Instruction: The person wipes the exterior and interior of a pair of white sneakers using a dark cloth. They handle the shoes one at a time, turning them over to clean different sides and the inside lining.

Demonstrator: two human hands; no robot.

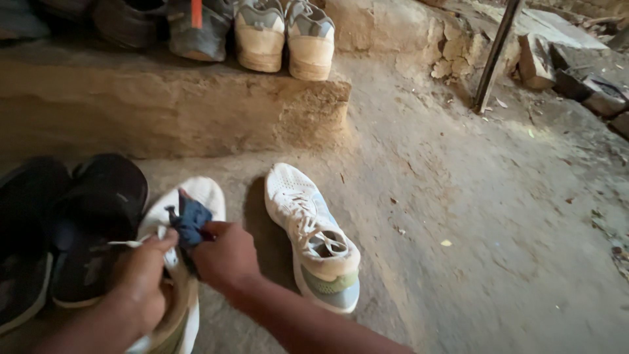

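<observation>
The one head camera looks steeply down, close over the dirt floor (472, 216). It faces forward toward the earthen step (196, 111).

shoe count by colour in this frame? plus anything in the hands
White sneakers on the ground: 2
Black shoes at left: 2
Beige sneakers on the ledge: 2
Dark shoes on the ledge: 2
Blue cloth, in right hand: 1
Total: 9

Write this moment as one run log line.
left hand: steadies white mesh sneaker | right hand: presses crumpled blue cloth on it | second white sneaker: lies beside
</observation>
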